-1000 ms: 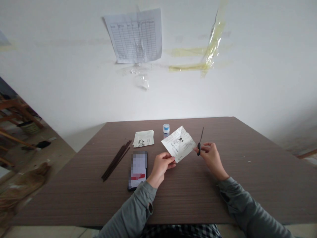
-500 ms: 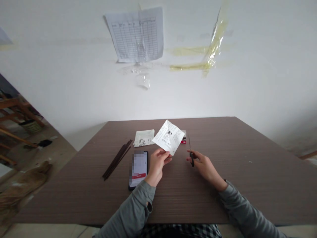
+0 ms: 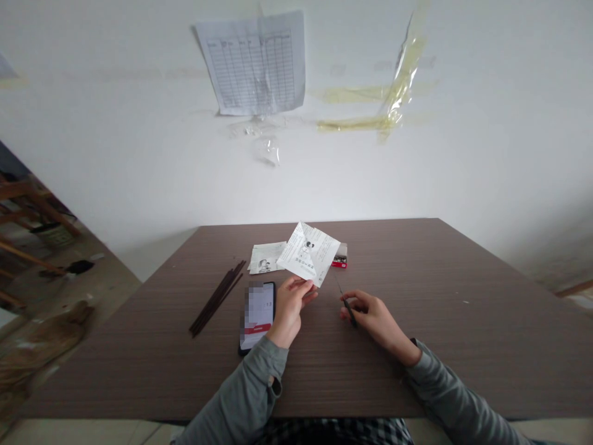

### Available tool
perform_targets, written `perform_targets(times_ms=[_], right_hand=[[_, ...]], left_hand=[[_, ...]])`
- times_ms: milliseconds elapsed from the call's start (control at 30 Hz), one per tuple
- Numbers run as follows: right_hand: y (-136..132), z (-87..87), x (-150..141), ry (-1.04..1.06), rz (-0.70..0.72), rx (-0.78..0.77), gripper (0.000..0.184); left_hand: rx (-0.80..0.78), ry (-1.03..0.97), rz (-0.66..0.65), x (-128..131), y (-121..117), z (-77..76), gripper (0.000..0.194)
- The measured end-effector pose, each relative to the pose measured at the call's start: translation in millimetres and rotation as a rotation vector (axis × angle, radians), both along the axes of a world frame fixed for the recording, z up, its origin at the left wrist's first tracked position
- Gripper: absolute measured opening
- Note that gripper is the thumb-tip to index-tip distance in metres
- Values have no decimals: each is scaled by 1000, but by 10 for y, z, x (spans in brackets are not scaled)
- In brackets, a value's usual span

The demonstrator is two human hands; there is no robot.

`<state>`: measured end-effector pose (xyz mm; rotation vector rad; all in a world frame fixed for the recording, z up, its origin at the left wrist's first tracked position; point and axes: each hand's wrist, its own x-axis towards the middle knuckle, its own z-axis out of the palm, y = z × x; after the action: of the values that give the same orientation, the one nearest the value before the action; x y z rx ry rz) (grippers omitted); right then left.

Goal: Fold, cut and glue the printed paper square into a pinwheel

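My left hand (image 3: 293, 303) pinches the lower corner of a square printed paper sheet (image 3: 309, 252), tilted above the table, with a small figure and lines of text on it. In my right hand (image 3: 368, 312) are dark-handled scissors (image 3: 348, 310), their thin blades pointing up and left toward the paper without touching it. Behind the sheet's right edge sits a small red box (image 3: 340, 261), partly hidden. More printed paper (image 3: 266, 258) lies flat to the left of the held sheet.
A phone (image 3: 257, 318) lies left of my left hand, its screen lit. Beyond it rest several thin dark sticks (image 3: 217, 298). The brown table (image 3: 454, 364) meets a white wall, where a printed form (image 3: 257, 68) and yellowed tape (image 3: 356, 125) are stuck.
My right hand has moved a little left and down, and the scissors now tilt toward the paper. The held sheet has shifted slightly left.
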<state>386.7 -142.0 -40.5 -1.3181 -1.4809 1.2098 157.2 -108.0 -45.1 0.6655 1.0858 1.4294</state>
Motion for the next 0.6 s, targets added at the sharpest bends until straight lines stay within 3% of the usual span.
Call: perform_targets(times_ms=[600], right_hand=[[-83,-61,-100,7,175,-77,55]], left_hand=[[22,-19,-18,6,-28,17,39]])
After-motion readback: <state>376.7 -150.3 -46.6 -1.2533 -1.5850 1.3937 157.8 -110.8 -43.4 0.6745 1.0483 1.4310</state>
